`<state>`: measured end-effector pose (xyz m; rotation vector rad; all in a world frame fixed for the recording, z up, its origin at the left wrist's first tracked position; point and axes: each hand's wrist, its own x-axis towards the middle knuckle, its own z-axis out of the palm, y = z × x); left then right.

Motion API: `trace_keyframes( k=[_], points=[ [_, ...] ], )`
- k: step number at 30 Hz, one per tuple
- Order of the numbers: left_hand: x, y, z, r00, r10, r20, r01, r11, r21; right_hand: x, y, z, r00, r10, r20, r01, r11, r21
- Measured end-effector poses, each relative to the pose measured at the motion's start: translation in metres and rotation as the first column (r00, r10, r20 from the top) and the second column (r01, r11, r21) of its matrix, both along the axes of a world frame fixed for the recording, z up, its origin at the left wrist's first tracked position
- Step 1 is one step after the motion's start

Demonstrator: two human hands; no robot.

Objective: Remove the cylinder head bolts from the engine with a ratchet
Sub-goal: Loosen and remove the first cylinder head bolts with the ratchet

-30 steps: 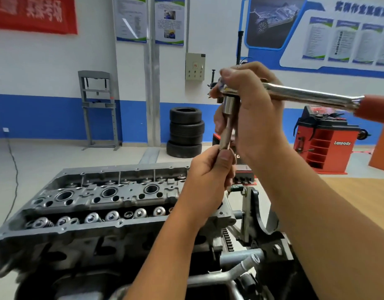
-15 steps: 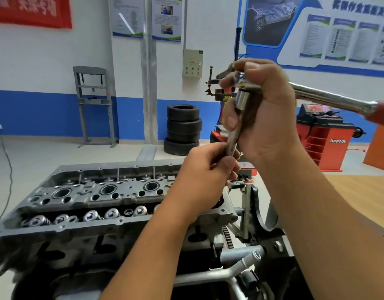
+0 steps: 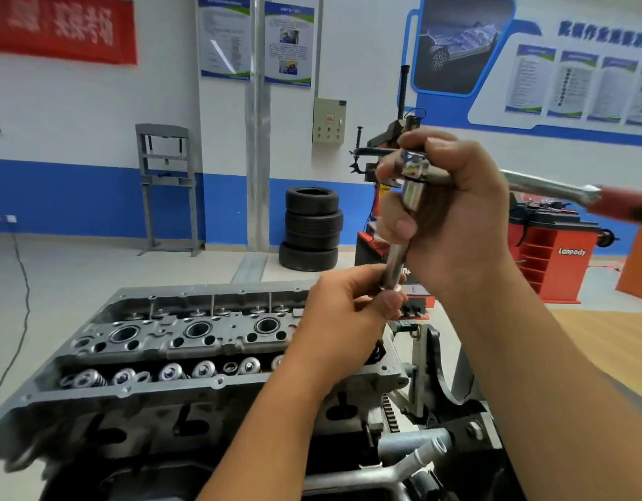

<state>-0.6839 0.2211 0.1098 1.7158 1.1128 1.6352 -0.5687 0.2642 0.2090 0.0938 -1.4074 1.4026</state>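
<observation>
Right hand (image 3: 453, 211) grasping ratchet (image 3: 550, 188) head, left hand (image 3: 352, 316) fingers pinching its extension (image 3: 393, 265) tip, above the engine (image 3: 189, 356)

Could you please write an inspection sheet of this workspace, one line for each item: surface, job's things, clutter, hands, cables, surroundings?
Surface: engine in the foreground; its cylinder head is open on top, valve springs showing.
Job's things: ratchet held in the air above the engine; extension bar hangs down from its head.
Clutter: nothing seen.
Hands: right hand grips the ratchet head; left hand pinches the lower end of the extension bar.
Cables: black cable on the floor at left.
Surroundings: stacked tyres, grey press frame, red machine, wall posters.
</observation>
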Motion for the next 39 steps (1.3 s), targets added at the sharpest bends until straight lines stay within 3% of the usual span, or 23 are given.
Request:
trace_keyframes(
  k=[2,4,6,8,10,12,14,17,19,21,23,25,26,29,32,34,36,39],
  points=[
    [0.005,0.0,-0.004,0.999,0.028,0.019,-0.028,0.999,0.03,-0.005,-0.008,-0.004,0.975,-0.213,-0.059,0.217,0.973,0.075],
    [0.004,-0.001,-0.009,0.998,0.058,0.033,-0.06,0.996,0.062,-0.012,-0.012,-0.002,0.965,-0.259,-0.039,0.262,0.956,0.131],
    [0.001,-0.003,-0.012,0.997,0.071,0.02,-0.072,0.994,0.076,-0.018,-0.012,0.005,0.989,-0.131,0.074,0.124,0.988,0.093],
    [0.0,-0.007,-0.013,0.999,0.033,-0.012,-0.032,0.998,0.057,-0.019,-0.01,0.013,0.982,0.103,0.159,-0.103,0.995,-0.013],
    [0.0,-0.009,-0.012,0.998,0.02,-0.055,-0.018,0.999,0.04,-0.015,-0.007,0.015,0.954,0.272,0.127,-0.263,0.961,-0.083],
    [0.002,-0.01,-0.011,0.997,0.047,-0.058,-0.045,0.998,0.046,-0.014,-0.007,0.013,0.951,0.295,0.091,-0.287,0.954,-0.093],
    [0.004,-0.008,-0.011,0.996,0.081,-0.049,-0.078,0.995,0.063,-0.014,-0.01,0.007,0.986,0.155,0.056,-0.152,0.987,-0.061],
    [0.008,-0.005,-0.014,0.988,0.132,-0.074,-0.126,0.988,0.089,-0.019,-0.018,-0.004,0.97,-0.228,-0.088,0.229,0.973,0.004],
    [0.008,-0.005,-0.015,0.987,0.14,-0.077,-0.132,0.986,0.105,-0.022,-0.02,-0.006,0.946,-0.298,-0.125,0.304,0.952,0.034],
    [0.005,-0.006,-0.014,0.994,0.096,-0.05,-0.091,0.992,0.084,-0.019,-0.017,0.0,0.987,-0.158,-0.028,0.159,0.986,0.044],
    [0.003,-0.007,-0.013,0.997,0.056,-0.049,-0.053,0.997,0.057,-0.011,-0.011,0.007,0.994,0.09,0.061,-0.089,0.996,-0.017],
    [0.003,-0.007,-0.013,0.995,0.062,-0.078,-0.059,0.997,0.043,-0.004,-0.005,0.01,0.968,0.25,0.029,-0.246,0.965,-0.089],
    [0.005,-0.007,-0.014,0.994,0.073,-0.084,-0.07,0.997,0.039,-0.003,-0.003,0.009,0.967,0.255,0.007,-0.253,0.962,-0.104],
    [0.007,-0.006,-0.014,0.994,0.094,-0.064,-0.091,0.995,0.048,-0.005,-0.009,0.002,1.0,0.024,-0.017,-0.025,0.997,-0.067],
    [0.006,-0.006,-0.012,0.995,0.074,-0.061,-0.07,0.996,0.062,-0.016,-0.022,-0.006,0.96,-0.264,-0.098,0.263,0.965,-0.016],
    [0.004,-0.007,-0.013,0.997,0.053,-0.047,-0.051,0.998,0.048,-0.023,-0.026,-0.006,0.939,-0.334,-0.087,0.336,0.942,0.012],
    [0.001,-0.007,-0.014,0.999,0.041,-0.036,-0.04,0.999,0.026,-0.022,-0.023,-0.002,0.975,-0.223,-0.002,0.223,0.974,0.034],
    [0.0,-0.007,-0.015,0.999,0.017,-0.037,-0.017,1.0,0.003,-0.01,-0.015,0.006,0.994,0.073,0.082,-0.072,0.997,-0.022]
  ],
)
